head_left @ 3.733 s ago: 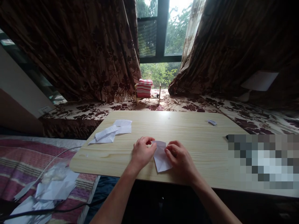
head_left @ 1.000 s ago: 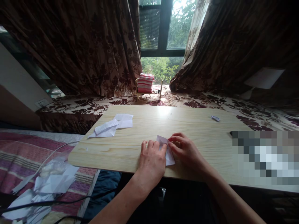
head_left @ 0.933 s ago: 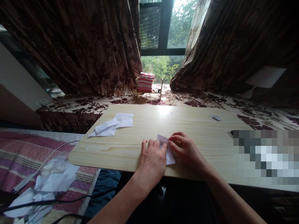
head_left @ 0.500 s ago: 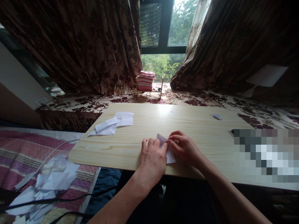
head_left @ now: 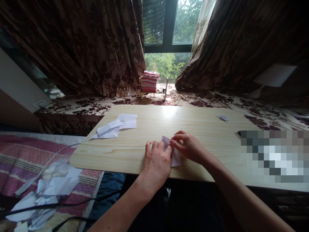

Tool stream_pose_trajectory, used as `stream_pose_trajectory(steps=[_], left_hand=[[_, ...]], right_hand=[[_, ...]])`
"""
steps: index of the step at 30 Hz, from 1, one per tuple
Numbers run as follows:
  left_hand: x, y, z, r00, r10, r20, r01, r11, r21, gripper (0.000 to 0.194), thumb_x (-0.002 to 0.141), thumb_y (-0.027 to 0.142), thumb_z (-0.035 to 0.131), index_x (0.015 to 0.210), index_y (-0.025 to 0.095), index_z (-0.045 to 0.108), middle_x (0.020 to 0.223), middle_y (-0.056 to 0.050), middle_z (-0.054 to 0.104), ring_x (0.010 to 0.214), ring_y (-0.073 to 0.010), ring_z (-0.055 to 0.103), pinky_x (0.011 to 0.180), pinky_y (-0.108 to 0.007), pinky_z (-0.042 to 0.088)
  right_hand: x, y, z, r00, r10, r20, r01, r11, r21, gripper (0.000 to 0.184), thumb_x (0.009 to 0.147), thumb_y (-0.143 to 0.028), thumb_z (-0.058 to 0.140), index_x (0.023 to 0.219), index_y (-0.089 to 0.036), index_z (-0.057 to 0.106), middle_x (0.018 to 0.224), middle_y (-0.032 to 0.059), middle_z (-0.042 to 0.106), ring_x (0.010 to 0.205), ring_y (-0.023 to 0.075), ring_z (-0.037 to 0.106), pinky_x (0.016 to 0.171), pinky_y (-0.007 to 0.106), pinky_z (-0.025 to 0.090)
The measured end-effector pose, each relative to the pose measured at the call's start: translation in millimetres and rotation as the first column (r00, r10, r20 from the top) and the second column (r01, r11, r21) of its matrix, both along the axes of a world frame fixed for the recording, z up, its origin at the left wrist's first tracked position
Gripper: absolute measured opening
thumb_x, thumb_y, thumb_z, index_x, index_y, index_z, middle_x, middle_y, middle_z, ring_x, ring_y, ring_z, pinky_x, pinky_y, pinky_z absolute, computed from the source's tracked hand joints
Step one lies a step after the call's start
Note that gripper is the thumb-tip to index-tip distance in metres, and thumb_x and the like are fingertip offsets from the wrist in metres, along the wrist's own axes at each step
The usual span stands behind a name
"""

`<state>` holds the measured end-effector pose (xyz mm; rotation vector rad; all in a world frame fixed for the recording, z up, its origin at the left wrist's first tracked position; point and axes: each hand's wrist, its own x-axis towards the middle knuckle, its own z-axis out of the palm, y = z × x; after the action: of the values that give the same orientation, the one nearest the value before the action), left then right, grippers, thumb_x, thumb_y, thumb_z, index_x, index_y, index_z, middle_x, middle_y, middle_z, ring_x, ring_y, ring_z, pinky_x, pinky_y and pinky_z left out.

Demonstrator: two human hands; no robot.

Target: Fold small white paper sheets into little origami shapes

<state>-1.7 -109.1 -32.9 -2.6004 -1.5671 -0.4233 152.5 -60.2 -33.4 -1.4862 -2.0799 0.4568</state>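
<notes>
The left hand (head_left: 156, 158) presses down, fingers loosely spread, on a small pale paper (head_left: 176, 159), seemingly to steady it. The right hand (head_left: 184, 143), half curled, meets the paper's right edge; whether it pinches is unclear. The paper lies between them near the table's (head_left: 205, 129) near edge, with loose sheets (head_left: 109, 129) far left and a folded scrap (head_left: 223, 118) far right.
</notes>
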Motion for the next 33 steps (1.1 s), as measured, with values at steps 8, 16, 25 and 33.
stream_pose_trajectory(steps=[8,16,25,33], left_hand=[[-0.3,-0.1,-1.1,1.0,-0.003,0.003,0.003,1.0,0.007,0.031,0.086,0.021,0.044,0.115,0.02,0.057,0.097,-0.009,0.059,0.093,-0.0262,0.047,0.091,-0.046,0.033],[0.0,0.5,-2.1,1.0,0.002,-0.003,-0.002,1.0,-0.005,0.032,0.086,0.022,0.044,0.115,0.02,0.058,0.098,-0.009,0.059,0.095,-0.0271,0.047,0.092,-0.047,0.033],[1.1,0.7,-2.0,1.0,0.008,-0.011,-0.008,1.0,0.001,0.031,0.087,0.023,0.043,0.113,0.021,0.059,0.097,-0.009,0.059,0.093,-0.0268,0.047,0.091,-0.046,0.033],[1.0,1.0,-2.7,1.0,0.002,-0.019,-0.002,1.0,-0.001,0.034,0.085,0.022,0.045,0.116,0.02,0.058,0.098,-0.009,0.059,0.094,-0.0272,0.047,0.092,-0.046,0.033]], right_hand=[[-1.6,18.3,5.1,0.997,0.064,0.043,-0.06,0.995,-0.082,0.029,0.081,-0.027,0.051,0.058,-0.017,0.065,0.081,0.0065,0.065,0.068,0.0148,0.06,0.064,0.025,0.044],[10.8,13.9,8.5,0.993,0.114,0.022,-0.11,0.984,-0.14,0.033,0.083,-0.033,0.049,0.061,-0.016,0.066,0.08,0.0057,0.064,0.07,0.0158,0.06,0.064,0.026,0.044],[23.4,1.3,1.7,0.992,0.078,-0.096,-0.095,0.977,-0.191,0.02,0.077,-0.032,0.057,0.072,-0.015,0.067,0.089,0.0072,0.06,0.076,0.0167,0.06,0.066,0.025,0.046],[21.1,6.5,-6.7,0.994,0.039,-0.098,-0.054,0.985,-0.163,0.017,0.076,-0.029,0.058,0.07,-0.016,0.067,0.085,0.0053,0.059,0.071,0.0148,0.058,0.065,0.025,0.045]])
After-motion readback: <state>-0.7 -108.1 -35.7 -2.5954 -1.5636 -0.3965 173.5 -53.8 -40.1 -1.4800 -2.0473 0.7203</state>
